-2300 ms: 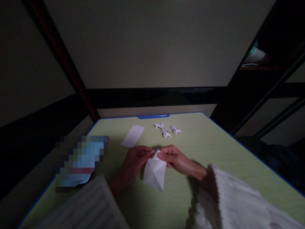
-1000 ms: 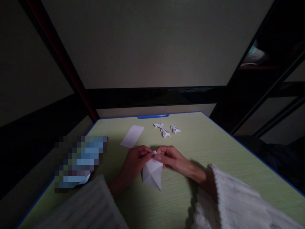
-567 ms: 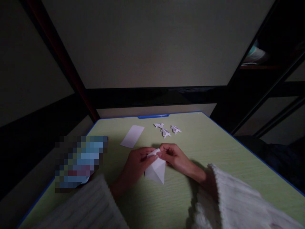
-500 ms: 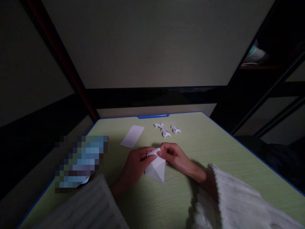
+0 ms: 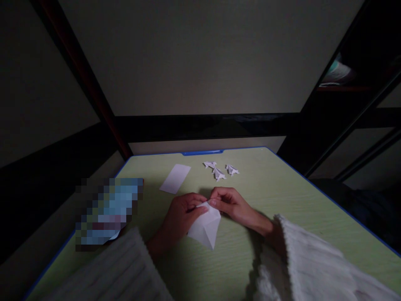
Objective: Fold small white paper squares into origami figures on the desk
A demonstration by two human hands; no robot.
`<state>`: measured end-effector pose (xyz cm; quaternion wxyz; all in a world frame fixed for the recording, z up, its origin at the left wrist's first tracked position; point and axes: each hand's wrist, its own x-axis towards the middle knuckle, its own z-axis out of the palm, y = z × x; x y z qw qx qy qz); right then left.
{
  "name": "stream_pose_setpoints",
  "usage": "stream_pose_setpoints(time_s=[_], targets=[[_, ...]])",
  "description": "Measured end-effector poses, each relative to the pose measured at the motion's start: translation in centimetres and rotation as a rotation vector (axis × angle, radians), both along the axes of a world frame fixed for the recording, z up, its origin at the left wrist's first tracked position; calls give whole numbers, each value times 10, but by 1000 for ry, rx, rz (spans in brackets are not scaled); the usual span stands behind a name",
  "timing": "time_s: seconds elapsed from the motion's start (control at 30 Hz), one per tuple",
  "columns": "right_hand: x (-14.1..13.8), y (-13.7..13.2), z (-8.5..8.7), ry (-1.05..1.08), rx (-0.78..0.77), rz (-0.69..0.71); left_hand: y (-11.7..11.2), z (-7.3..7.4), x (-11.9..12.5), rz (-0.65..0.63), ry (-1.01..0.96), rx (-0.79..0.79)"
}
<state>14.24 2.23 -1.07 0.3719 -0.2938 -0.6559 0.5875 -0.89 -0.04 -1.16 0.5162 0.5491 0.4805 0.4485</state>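
Observation:
A white, partly folded sheet of paper [image 5: 206,228] with a pointed lower end is held just above the green table [image 5: 282,196]. My left hand [image 5: 180,217] grips its upper left edge, fingers curled round it. Pinching the paper's top corner from the right is my right hand [image 5: 233,205]. Both wrists come out of white knitted sleeves.
Three small folded paper figures [image 5: 219,170] lie at the far middle of the table. A flat white paper rectangle [image 5: 174,178] lies to their left. A blurred-out object [image 5: 108,209] sits at the table's left edge. The table has a blue rim.
The folded paper has been turned and shifted slightly between my fingers; its point swung a little, and my right hand's pinch moved up to the top corner.

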Motion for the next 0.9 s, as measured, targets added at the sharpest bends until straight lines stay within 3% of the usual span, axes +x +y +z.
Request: stream_pose_setpoints(time_s=[0.23, 0.5, 0.7, 0.9], targets=[[0, -2, 0, -88, 104, -55, 1, 3, 0, -87, -9, -6], [1, -5, 2, -210, 206, -57, 5, -6, -4, -171, 189, 48], [-2, -6, 2, -264, 214, -95, 3, -7, -4, -155, 242, 83], [-5, -8, 2, -368, 335, -124, 1, -5, -1, -154, 331, 129]])
